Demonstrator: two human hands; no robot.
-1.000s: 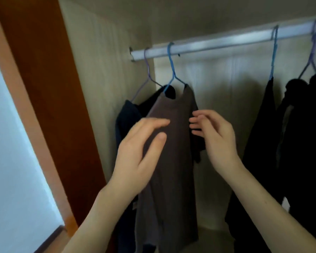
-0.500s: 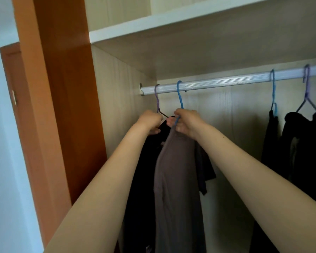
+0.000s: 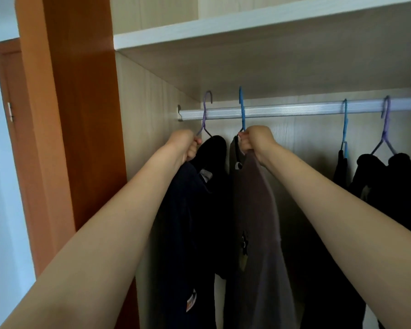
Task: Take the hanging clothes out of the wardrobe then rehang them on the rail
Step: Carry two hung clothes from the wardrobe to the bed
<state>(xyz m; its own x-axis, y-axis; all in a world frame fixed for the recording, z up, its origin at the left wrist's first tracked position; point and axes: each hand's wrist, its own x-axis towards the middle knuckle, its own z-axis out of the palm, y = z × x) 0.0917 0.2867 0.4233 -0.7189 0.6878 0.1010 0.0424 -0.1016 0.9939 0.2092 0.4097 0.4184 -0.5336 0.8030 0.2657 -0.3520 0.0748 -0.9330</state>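
A silver rail [image 3: 282, 111] runs across the wardrobe. My left hand [image 3: 184, 144] grips the purple hanger [image 3: 205, 112] that carries a dark navy garment [image 3: 190, 222]. My right hand [image 3: 254, 141] grips the blue hanger [image 3: 241, 108] that carries a brown-grey T-shirt [image 3: 256, 233]. Both hooks stand raised, their tops above the rail. Further right, a second blue hanger [image 3: 345, 124] and a second purple hanger [image 3: 386, 124] still hook over the rail with black clothes [image 3: 389, 181] on them.
A white shelf [image 3: 247, 27] sits close above the rail. The wardrobe's pale side wall [image 3: 147, 138] is just left of the navy garment. An orange-brown wooden panel [image 3: 81, 115] and a door [image 3: 7, 103] stand further left.
Both hands have closed on the two left hangers and lifted them, so the hooks now rise above the rail. A second ago the hands were lower, in front of the brown-grey T-shirt.
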